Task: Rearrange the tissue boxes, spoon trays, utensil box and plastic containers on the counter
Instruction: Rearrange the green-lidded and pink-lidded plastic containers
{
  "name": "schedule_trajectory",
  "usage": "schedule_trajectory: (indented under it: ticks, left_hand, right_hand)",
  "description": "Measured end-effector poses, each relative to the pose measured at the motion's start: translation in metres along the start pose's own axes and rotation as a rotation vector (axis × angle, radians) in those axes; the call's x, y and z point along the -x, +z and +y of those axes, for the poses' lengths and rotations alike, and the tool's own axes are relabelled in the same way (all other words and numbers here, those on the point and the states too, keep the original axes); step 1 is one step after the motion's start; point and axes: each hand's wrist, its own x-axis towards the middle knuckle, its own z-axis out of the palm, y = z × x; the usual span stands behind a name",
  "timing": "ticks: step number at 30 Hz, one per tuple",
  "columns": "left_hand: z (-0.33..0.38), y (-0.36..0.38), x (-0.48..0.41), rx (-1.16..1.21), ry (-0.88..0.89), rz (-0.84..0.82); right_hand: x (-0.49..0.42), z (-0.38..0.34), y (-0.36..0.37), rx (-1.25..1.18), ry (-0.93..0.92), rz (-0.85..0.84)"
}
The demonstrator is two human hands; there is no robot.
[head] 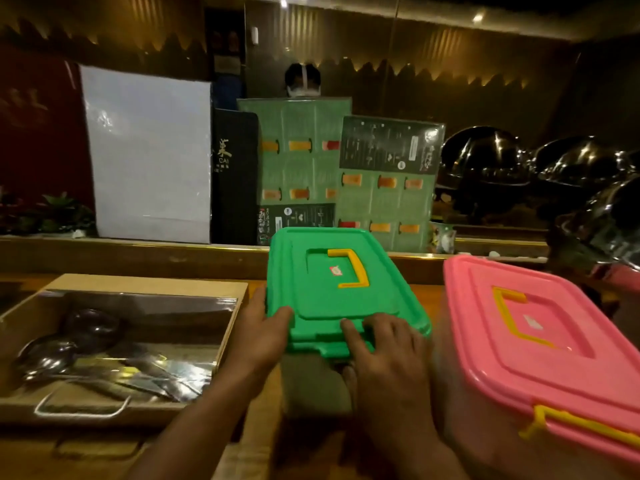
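A plastic container with a green lid (332, 289) and a yellow handle stands on the wooden counter (256, 445) in the middle. My left hand (258, 336) grips the lid's near left corner, thumb on top. My right hand (384, 355) holds the near edge, fingers laid over the lid. To the right stands a larger container with a pink lid (540, 344) and yellow clips. At the left lies a wooden utensil box (228, 327) holding several metal ladles and spoons (86, 351).
A raised ledge (138, 254) runs behind the counter. On it lean a white board (149, 154), a black menu (235, 174) and green menu sheets (384, 188). Shiny chafing-dish domes (485, 161) stand at the right. A person's reflection shows above the menus.
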Motion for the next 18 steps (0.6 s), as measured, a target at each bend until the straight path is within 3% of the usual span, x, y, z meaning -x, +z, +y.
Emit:
schedule_trajectory:
  ticks: [2,5,18]
  left_hand:
    - [0.003,-0.015,-0.009,0.031,-0.027,0.058]
    - [0.006,-0.033,-0.017,0.065,-0.065,0.105]
    - [0.007,-0.037,-0.007,-0.003,0.014,-0.006]
  right_hand:
    - [-0.003,-0.001,-0.003,-0.051,-0.087,-0.02]
    - [-0.001,0.008,-0.009,-0.079,-0.012,-0.11]
    - [0.01,0.009,-0.012,-0.176,0.139,-0.19]
